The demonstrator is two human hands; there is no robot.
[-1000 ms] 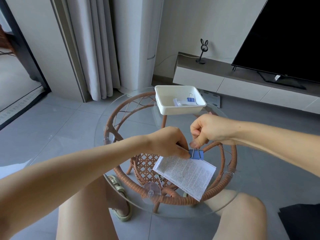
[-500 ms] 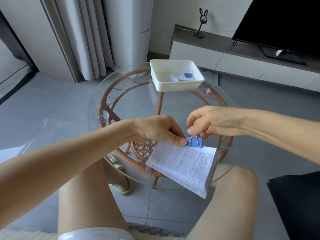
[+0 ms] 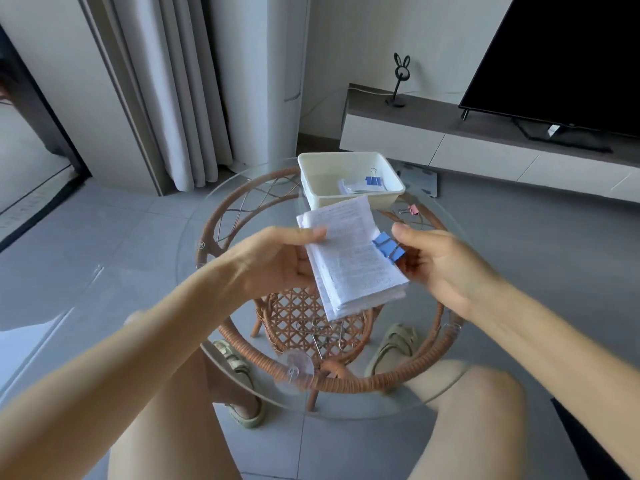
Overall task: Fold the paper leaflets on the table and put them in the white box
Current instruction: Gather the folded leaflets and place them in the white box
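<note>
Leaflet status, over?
Left hand holds folded leaflet. Right hand at its blue clip, grip unclear. White box beyond, path clear.

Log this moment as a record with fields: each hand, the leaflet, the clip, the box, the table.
left hand: holds the folded leaflet by its left edge, thumb on top
right hand: at the blue clip; hold unclear
blue clip: clamped on the leaflet's right edge
folded leaflet: in the air over the glass table, not yet in the box
white box: on the table's far side, holds one clipped leaflet
table extras: pink clip by the box's near right corner
</note>
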